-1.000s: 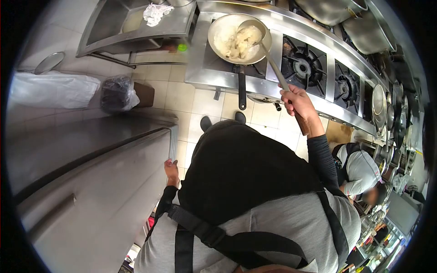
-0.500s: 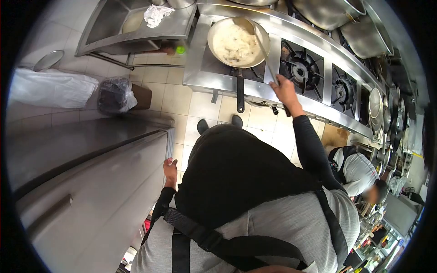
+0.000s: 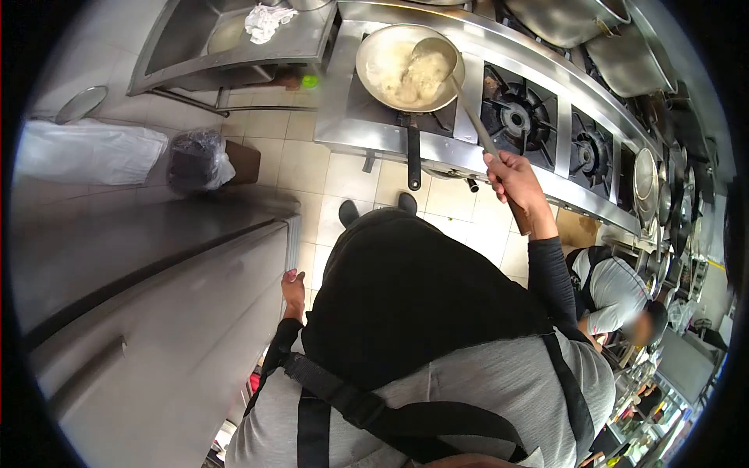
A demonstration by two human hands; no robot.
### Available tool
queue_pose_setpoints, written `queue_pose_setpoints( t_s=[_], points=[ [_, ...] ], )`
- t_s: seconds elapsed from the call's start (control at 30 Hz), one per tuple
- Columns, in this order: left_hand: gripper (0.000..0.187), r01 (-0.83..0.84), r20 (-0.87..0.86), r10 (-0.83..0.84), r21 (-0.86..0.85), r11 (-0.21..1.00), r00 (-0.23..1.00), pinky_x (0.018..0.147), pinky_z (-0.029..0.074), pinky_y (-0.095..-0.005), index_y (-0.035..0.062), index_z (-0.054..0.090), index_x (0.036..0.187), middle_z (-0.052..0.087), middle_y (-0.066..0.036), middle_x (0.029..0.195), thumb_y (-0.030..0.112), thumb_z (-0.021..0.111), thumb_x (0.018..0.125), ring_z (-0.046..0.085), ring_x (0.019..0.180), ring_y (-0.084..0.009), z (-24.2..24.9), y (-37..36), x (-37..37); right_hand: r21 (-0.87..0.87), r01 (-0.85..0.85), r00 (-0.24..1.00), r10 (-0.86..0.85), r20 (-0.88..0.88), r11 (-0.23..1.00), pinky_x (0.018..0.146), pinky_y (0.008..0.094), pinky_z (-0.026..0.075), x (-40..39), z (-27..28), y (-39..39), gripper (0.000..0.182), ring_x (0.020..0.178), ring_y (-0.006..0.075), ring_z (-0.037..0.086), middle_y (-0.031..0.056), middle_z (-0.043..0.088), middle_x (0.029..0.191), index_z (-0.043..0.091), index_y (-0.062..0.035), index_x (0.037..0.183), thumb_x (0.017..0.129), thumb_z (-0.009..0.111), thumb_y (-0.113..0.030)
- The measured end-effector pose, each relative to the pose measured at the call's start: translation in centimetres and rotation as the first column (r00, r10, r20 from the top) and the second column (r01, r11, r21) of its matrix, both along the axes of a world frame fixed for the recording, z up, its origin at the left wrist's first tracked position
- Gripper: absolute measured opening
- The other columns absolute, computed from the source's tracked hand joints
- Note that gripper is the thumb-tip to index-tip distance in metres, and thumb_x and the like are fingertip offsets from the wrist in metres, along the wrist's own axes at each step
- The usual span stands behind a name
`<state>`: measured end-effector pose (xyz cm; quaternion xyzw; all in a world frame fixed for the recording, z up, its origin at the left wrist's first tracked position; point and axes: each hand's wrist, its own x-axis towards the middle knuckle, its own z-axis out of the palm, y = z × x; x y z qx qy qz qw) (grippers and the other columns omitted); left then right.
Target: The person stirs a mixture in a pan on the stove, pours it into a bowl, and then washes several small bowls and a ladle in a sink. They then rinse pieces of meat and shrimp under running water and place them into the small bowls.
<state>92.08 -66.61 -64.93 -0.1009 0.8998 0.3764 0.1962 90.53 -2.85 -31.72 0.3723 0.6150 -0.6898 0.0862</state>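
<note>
My right hand (image 3: 516, 186) is closed around the long handle of a ladle (image 3: 473, 117). The ladle's round bowl lies in a frying pan (image 3: 367, 92), in pale, creamy food (image 3: 417, 82) with steam or froth over it. The pan sits on the leftmost burner of the stove, its black handle (image 3: 413, 156) pointing towards me and touched by neither hand. Low at my side, my left hand (image 3: 293, 292) hangs beside the edge of a steel fridge (image 3: 179, 304). Its fingers are loosely bent and partly foreshortened; I see no object in them.
Bare burners (image 3: 515, 119) continue right of the pan, with large steel pots (image 3: 562, 23) behind. At left stand a steel sink (image 3: 172, 58) with a white cloth (image 3: 269, 23) and a bagged bin (image 3: 195, 160). Another person (image 3: 612, 288) bends over at the right.
My right hand has drawn back towards me and right with the ladle. The ladle's bowl has turned and shifted in the pan, heaping the food towards the right. My left hand has barely moved.
</note>
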Motion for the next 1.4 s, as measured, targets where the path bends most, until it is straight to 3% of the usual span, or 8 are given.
queue_pose_setpoints(
  t_s=[0.1, 0.17, 0.23, 0.33, 0.47, 0.7, 1.17, 1.4],
  points=[
    [0.034, 0.157, -0.065, -0.166, -0.122, 0.98, 0.984, 0.094, 0.045, -0.0355, -0.0012, 0.064, 0.11, 0.065, -0.013, 0.106, 0.016, 0.073, 0.082, 0.059, 0.103, -0.0249, -1.3, -0.6, -0.4, 0.246, -0.123, 0.989, 0.098, 0.111, 0.961, 0.04, 0.0224, 0.04, 0.5, 1.7, 0.1, 0.02, 0.049, 0.005, 0.05, 0.0011, 0.056, 0.068, 0.059, -0.0017, 0.094, 0.097, 0.064, -0.021],
    [0.035, 0.096, -0.055, -0.098, -0.038, 0.995, 0.994, 0.094, 0.046, -0.0355, -0.0015, 0.064, 0.111, 0.066, -0.014, 0.107, 0.017, 0.073, 0.082, 0.06, 0.103, -0.0252, -1.0, -0.4, -0.9, 0.536, -0.075, 0.984, 0.148, -0.095, 0.841, 0.044, 0.0244, 0.045, 1.3, -1.6, 0.0, 0.022, 0.052, 0.0082, 0.055, 0.0039, 0.057, 0.069, 0.059, 0.0014, 0.096, 0.097, 0.064, -0.02],
    [0.035, -0.047, 0.054, 0.047, -0.011, 0.999, 0.997, 0.094, 0.045, -0.0351, -0.0015, 0.064, 0.11, 0.066, -0.013, 0.107, 0.017, 0.073, 0.082, 0.06, 0.103, -0.0252, 2.1, 1.9, -2.2, 0.518, -0.023, 0.996, 0.066, -0.065, 0.855, 0.053, 0.0317, 0.05, 1.2, -3.7, 0.5, 0.024, 0.059, 0.0195, 0.063, 0.0122, 0.062, 0.071, 0.058, 0.005, 0.1, 0.094, 0.066, -0.017],
    [0.035, -0.219, 0.156, 0.215, 0.009, 0.976, 0.964, 0.094, 0.045, -0.0345, -0.0013, 0.064, 0.11, 0.065, -0.013, 0.106, 0.017, 0.073, 0.082, 0.06, 0.102, -0.0247, 5.5, 4.7, -3.3, 0.812, -0.15, 0.983, 0.17, 0.063, 0.564, 0.073, 0.0451, 0.051, -0.3, -4.1, 1.2, 0.028, 0.081, 0.0424, 0.066, 0.0271, 0.065, 0.088, 0.06, 0.0023, 0.109, 0.087, 0.069, -0.013],
    [0.033, -0.285, 0.137, 0.274, 0.071, 0.956, 0.952, 0.093, 0.044, -0.0332, -0.0006, 0.064, 0.109, 0.064, -0.01, 0.103, 0.016, 0.073, 0.082, 0.059, 0.101, -0.0228, 3.2, 3.2, -2.7, 0.893, -0.018, 0.967, 0.233, -0.098, 0.449, 0.075, 0.0485, 0.051, -3.3, -9.7, 2.4, 0.029, 0.088, 0.0471, 0.064, 0.0284, 0.065, 0.089, 0.061, -0.002, 0.114, 0.089, 0.066, -0.016],
    [0.032, -0.31, 0.135, 0.296, 0.101, 0.945, 0.946, 0.09, 0.045, -0.0333, -0.0008, 0.065, 0.107, 0.064, -0.01, 0.102, 0.014, 0.074, 0.081, 0.058, 0.099, -0.0221, 3.7, 2.7, -1.8, 0.786, -0.115, 0.962, 0.265, -0.064, 0.608, 0.081, 0.044, 0.054, -5.1, -11.2, -1.3, 0.039, 0.094, 0.0445, 0.067, 0.0305, 0.067, 0.099, 0.061, -0.0002, 0.126, 0.091, 0.065, -0.018],
    [0.037, -0.261, 0.147, 0.241, 0.142, 0.955, 0.959, 0.096, 0.044, -0.035, -0.0028, 0.063, 0.114, 0.064, -0.014, 0.113, 0.016, 0.073, 0.083, 0.059, 0.107, -0.0256, 2.6, 1.9, -2.2, 0.931, -0.11, 0.925, 0.378, -0.033, 0.349, 0.077, 0.0451, 0.052, 3.3, -8.5, 3.3, 0.042, 0.081, 0.0407, 0.064, 0.022, 0.066, 0.089, 0.061, -0.0033, 0.128, 0.086, 0.066, -0.008],
    [0.038, -0.256, 0.202, 0.235, 0.085, 0.963, 0.951, 0.096, 0.044, -0.0358, -0.001, 0.064, 0.117, 0.064, -0.015, 0.115, 0.017, 0.071, 0.084, 0.058, 0.108, -0.0262, 3.3, 3.7, -4.0, 0.519, -0.074, 0.995, 0.099, -0.021, 0.852, 0.057, 0.0313, 0.049, -4.0, -10.2, 2.4, 0.024, 0.059, 0.02, 0.059, 0.0126, 0.063, 0.075, 0.064, -0.0006, 0.108, 0.096, 0.062, -0.021]
  ],
)
